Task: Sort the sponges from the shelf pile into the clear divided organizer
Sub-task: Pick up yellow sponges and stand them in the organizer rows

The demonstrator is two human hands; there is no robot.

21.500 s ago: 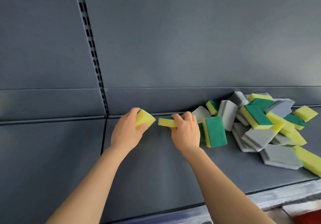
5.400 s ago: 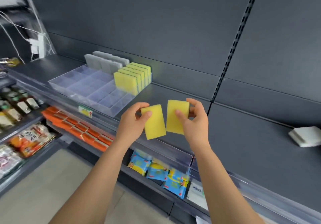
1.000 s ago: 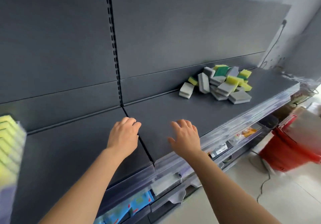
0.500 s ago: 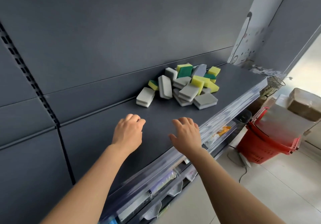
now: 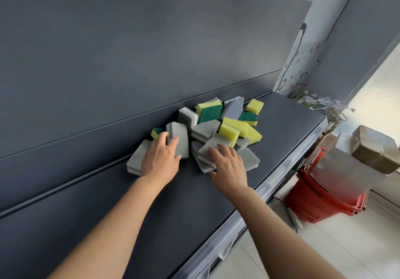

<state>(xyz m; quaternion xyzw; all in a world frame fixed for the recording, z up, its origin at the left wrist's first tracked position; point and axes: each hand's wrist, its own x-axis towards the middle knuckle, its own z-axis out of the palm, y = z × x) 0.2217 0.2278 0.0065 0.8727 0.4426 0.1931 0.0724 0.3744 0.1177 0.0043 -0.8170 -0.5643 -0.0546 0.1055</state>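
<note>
Both hands reach over the near edge of the sponge pile (image 5: 207,127) on the dark shelf (image 5: 173,203). The left hand (image 5: 161,158) lays loose fingers on a grey sponge (image 5: 180,134) leaning on its edge. The right hand (image 5: 229,167), fingers spread, rests on flat grey sponges (image 5: 213,141) at its twelve o'clock. Neither grips anything. Yellow-and-green sponges (image 5: 229,133) lie beyond, toward one o'clock. The organizer is out of sight. These look light, soft and squashy, hardly slippery. Pinch one across its narrow sides, gently, or its neighbours may tumble.

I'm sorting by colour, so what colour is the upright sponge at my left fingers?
Grey; the upright sponge shows best in the head view.
</note>
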